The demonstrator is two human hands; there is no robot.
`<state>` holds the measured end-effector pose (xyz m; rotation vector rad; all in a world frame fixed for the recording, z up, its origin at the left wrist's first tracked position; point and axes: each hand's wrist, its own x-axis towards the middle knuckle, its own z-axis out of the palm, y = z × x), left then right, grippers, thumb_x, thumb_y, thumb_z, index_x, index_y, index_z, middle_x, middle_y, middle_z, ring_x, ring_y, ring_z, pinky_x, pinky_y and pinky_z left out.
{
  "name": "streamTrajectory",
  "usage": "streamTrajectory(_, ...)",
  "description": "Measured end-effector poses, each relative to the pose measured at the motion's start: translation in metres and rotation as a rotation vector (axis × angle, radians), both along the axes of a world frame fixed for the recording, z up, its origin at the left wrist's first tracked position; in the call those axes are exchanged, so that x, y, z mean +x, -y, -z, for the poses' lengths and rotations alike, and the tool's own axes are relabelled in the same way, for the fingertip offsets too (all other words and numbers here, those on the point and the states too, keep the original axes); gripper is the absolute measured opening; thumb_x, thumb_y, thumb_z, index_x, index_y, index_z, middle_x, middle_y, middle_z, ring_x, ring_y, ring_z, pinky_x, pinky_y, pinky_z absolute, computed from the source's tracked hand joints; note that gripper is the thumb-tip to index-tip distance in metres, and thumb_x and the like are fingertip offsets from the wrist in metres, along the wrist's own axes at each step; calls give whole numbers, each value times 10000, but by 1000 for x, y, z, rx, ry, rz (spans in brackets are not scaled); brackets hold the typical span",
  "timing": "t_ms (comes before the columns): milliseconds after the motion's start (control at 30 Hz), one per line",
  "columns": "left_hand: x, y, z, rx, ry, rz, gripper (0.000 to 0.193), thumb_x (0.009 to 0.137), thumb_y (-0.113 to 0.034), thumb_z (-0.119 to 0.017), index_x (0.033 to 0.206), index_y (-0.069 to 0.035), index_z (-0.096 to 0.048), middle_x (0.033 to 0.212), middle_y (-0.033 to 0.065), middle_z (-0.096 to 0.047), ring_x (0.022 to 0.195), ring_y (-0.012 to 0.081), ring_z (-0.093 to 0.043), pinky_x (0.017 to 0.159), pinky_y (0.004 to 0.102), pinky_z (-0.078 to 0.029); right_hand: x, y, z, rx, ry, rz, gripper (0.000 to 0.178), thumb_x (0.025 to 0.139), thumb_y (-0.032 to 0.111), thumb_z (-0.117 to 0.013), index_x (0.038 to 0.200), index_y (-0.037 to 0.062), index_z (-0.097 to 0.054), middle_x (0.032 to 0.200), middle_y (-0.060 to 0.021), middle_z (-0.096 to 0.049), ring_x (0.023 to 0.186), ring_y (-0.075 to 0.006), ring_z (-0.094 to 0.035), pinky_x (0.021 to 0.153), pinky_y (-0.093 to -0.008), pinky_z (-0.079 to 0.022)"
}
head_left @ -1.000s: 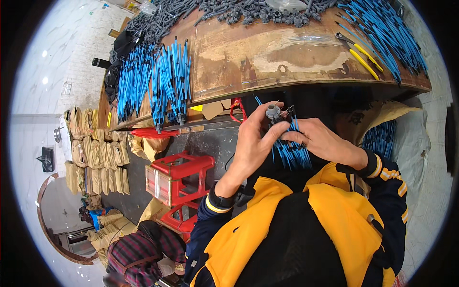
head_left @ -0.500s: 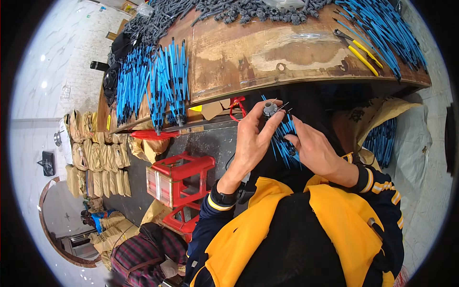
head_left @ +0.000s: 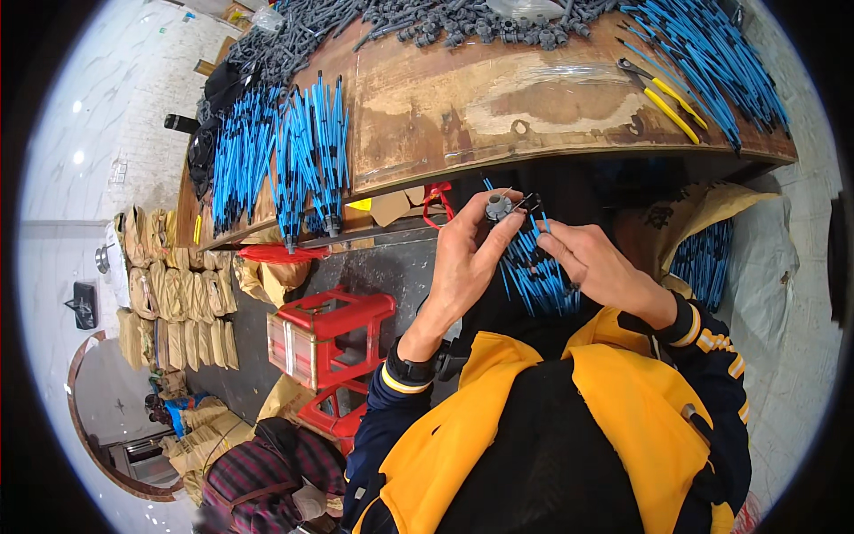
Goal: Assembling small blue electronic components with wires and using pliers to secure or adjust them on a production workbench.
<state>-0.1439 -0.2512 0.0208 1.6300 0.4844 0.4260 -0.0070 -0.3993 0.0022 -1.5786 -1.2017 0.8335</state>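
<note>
Between the thumb and forefinger of my left hand (head_left: 464,262) is a grey, round plastic fitting (head_left: 497,207), with a few thin dark rods sticking out beside it. To its right, my right hand (head_left: 598,265) is closed, thumb and fingers pinching a thin blue rod (head_left: 544,216) with a dark end. Beneath both hands, a loose bundle of similar blue rods (head_left: 536,283) lies on my lap. The right hand's fingertips partly hide where the pinched rod runs, and I cannot tell whether it touches the fitting.
Ahead stands a worn wooden table (head_left: 400,116) with heaped grey fittings (head_left: 436,22), blue rod assemblies (head_left: 311,151) and yellow-handled pliers (head_left: 663,102). Red plastic stools (head_left: 356,329) are at left, near a person in a plaid top (head_left: 267,476). Another rod bundle (head_left: 703,258) is at right.
My right hand has turned and now pinches a blue rod near the fitting; before, its fingers were more spread. My left hand keeps the fitting and has shifted slightly left.
</note>
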Motion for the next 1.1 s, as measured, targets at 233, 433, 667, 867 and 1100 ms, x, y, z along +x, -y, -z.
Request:
streamTrajectory(233, 0, 0, -5, -10, -4, 51, 291, 979, -114, -596, 1238, 17, -576, 1080, 62, -649, 1009, 107, -598, 892, 244, -465, 3, 0, -7, -5, 34, -5, 236, 1012, 197, -475, 988, -24, -554, 716, -247, -518, 657, -446, -502, 565, -424, -402)
streamTrajectory(433, -2, -3, -4, 7, -14, 100, 303, 992, -123, -572, 1258, 23, -562, 1123, 82, -641, 1067, 147, -608, 941, 271, -466, 9, 1, -10, -29, 70, -53, 245, 1012, 197, -463, 944, -20, -553, 693, -251, -485, 647, -454, -480, 556, -421, -388)
streamTrajectory(667, -3, -5, 1, -35, 7, 155, 304, 993, -123, -565, 1258, 25, -554, 1130, 93, -637, 1095, 186, -620, 958, 299, -479, 13, 0, -13, -74, 143, -139, 268, 1019, 205, -454, 893, -22, -525, 704, -259, -504, 662, -465, -494, 567, -443, -384)
streamTrajectory(867, -4, -4, -3, -45, 3, 149, 296, 992, -112, -564, 1252, 28, -556, 1134, 94, -634, 1098, 185, -618, 960, 298, -477, 14, -1, -24, -133, 157, -184, 319, 1017, 212, -466, 879, -62, -551, 746, -291, -565, 726, -477, -568, 588, -481, -415)
streamTrajectory(1100, -4, -4, -3, -54, -7, 149, 293, 991, -102, -563, 1250, 32, -553, 1163, 98, -624, 1107, 189, -614, 966, 304, -475, 17, -2, -24, -134, 161, -199, 316, 1015, 207, -469, 879, -67, -550, 741, -291, -575, 720, -471, -574, 601, -480, -421)
